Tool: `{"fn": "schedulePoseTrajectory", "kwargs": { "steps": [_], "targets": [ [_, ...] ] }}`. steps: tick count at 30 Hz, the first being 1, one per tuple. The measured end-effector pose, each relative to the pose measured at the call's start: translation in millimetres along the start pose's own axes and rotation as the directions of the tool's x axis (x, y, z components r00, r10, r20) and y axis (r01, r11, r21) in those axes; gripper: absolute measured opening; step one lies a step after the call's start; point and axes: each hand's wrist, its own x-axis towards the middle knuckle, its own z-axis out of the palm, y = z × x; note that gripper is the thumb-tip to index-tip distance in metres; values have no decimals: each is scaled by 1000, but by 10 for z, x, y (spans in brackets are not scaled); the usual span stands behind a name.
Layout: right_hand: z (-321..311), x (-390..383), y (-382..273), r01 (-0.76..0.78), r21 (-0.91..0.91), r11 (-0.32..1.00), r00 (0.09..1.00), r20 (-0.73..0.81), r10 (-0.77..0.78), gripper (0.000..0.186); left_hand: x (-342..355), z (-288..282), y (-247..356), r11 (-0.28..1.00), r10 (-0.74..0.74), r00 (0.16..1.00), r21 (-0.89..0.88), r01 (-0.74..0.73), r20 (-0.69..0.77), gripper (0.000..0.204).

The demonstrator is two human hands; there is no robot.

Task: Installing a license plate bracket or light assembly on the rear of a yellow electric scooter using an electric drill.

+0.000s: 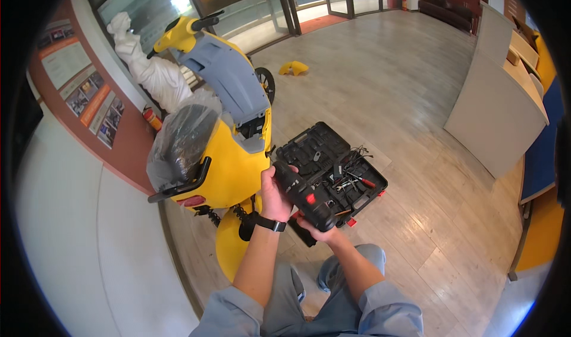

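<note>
A black cordless drill (301, 192) with a red switch is held in front of me, its nose slanting up and left towards the yellow scooter (229, 179). My left hand (276, 195), a black watch on its wrist, is closed round the front of the drill's body. Lower down, my right hand (320, 232) grips it under the rear end; most of those fingers are hidden by the drill. Just beyond lies a black tool case (366, 172), opened flat on the floor, with pliers-like tools, a red-handled screwdriver (363, 181) and cables inside.
The scooter's seat (189, 138) is wrapped in clear plastic. Behind it stand a white statue (144, 63) and a fire extinguisher (152, 119). A yellow curved panel (294, 68) lies on the wooden floor. At the right is a pale counter (485, 102); glass doors (315, 1) are at the back.
</note>
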Motion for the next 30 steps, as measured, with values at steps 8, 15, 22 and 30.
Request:
{"fn": "schedulePoseTrajectory", "kwargs": {
  "steps": [8,15,22,30],
  "targets": [
    [-46,-15,-206,-154,-663,732,985,-157,66,41,42,-181,-54,992,-116,956,-24,127,268,41],
    [98,131,-244,-106,-913,394,994,-102,32,52,64,-534,55,970,-100,994,226,90,32,20],
    [-191,450,-388,-439,58,896,859,-266,438,27,61,-505,-342,97,348,824,858,-505,446,29],
    [-75,438,-337,-515,-110,850,854,-150,498,46,-46,-617,-280,306,260,771,708,-636,581,32]
  ]
}}
